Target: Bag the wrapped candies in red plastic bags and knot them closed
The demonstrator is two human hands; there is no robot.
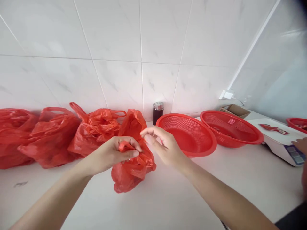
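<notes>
My left hand (120, 151) is closed on the gathered top of a small red plastic bag (130, 177), thumb pressed against the fingers. The bag rests on the white table, its film crumpled; what it contains is hidden. Just right of it, my right hand (163, 143) is raised with loosely curved fingers and the thumb near the fingertips. Nothing can be made out in its grasp. Behind both hands, an upright red plastic bag (133, 123) gapes at the top.
Several filled red bags, one of them a knotted-looking bag (93, 127), line the wall on the left. A dark jar (158, 114) stands behind. To the right are a red colander (187, 137), another red basin (232, 129), a scale (275, 140) with a red packet (273, 128), and another person's hand (301, 145).
</notes>
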